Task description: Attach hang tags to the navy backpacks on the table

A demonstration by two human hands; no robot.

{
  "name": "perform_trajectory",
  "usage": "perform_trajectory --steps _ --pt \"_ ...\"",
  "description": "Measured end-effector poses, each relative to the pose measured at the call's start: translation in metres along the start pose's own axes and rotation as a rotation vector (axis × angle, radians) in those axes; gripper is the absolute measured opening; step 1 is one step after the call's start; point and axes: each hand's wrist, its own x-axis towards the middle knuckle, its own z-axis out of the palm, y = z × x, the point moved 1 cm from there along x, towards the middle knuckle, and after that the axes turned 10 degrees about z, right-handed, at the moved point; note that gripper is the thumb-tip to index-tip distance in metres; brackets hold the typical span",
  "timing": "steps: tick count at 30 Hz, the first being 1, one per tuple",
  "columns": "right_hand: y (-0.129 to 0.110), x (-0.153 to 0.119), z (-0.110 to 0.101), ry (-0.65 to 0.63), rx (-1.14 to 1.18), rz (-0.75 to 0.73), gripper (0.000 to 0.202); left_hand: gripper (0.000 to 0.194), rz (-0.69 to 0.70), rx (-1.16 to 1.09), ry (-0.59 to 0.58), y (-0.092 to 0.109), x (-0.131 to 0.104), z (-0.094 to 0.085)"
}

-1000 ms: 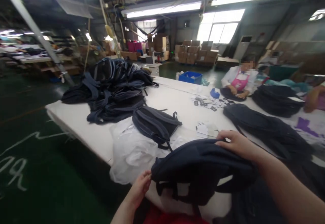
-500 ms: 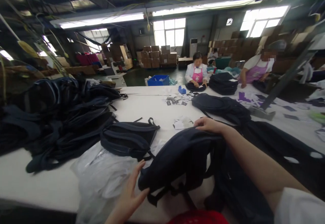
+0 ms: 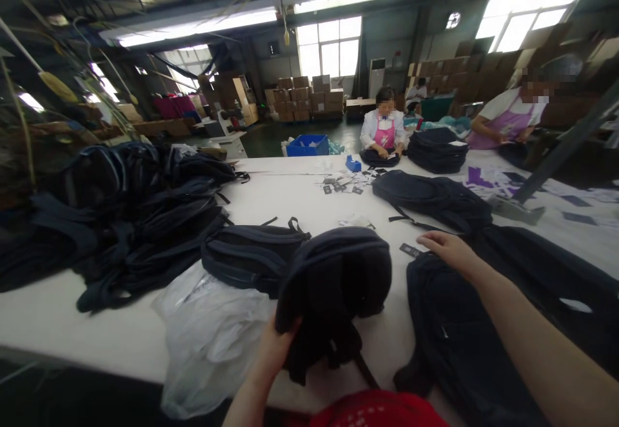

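Note:
A dark navy backpack (image 3: 338, 272) stands tilted on the white table in front of me. My left hand (image 3: 283, 340) is closed on its lower left side, with part of the fingers hidden behind the fabric. To the right, my right hand (image 3: 449, 249) is off that backpack, its fingers stretched out and apparently holding nothing. It hovers at the top end of another navy backpack (image 3: 464, 330) lying flat. A small black hang tag (image 3: 411, 250) lies just beside its fingertips. Straps of the held backpack dangle toward the table's near edge.
Navy backpacks pile up (image 3: 120, 220) on the left, and one lies (image 3: 251, 253) behind a crumpled clear plastic bag (image 3: 213, 324). More backpacks (image 3: 430, 198) lie on the right. Scattered tags (image 3: 343, 185) and a blue tape dispenser (image 3: 353, 164) sit farther back. Two co-workers handle bags across the table.
My right hand has let go of the backpack's top and moved right and slightly down. My left hand has closed on the backpack, which has turned more upright.

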Motion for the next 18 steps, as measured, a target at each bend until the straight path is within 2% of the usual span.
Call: perform_trajectory --steps 2,4,6,9,14,18 --pt "0.033 -0.010 0.002 -0.040 0.029 0.082 0.051 0.048 -0.160 -0.114 0.086 -0.007 0.002 -0.008" --pt "0.061 -0.023 0.007 -0.111 0.061 0.131 0.049 0.048 -0.256 -0.266 0.148 -0.008 0.002 -0.011" --pt "0.083 -0.037 0.012 -0.165 0.093 0.177 0.048 0.050 -0.297 -0.395 0.171 -0.006 0.001 -0.009" --pt "0.106 -0.050 0.015 -0.175 0.161 0.265 0.050 0.050 -0.320 -0.516 0.159 0.002 -0.001 -0.002" --pt "0.112 -0.055 0.013 -0.177 0.249 0.305 0.048 0.048 -0.372 -0.632 0.139 0.017 0.002 -0.001" --pt "0.104 -0.055 0.010 -0.188 0.243 0.261 0.046 0.063 -0.406 -0.593 0.099 0.027 0.012 -0.021"
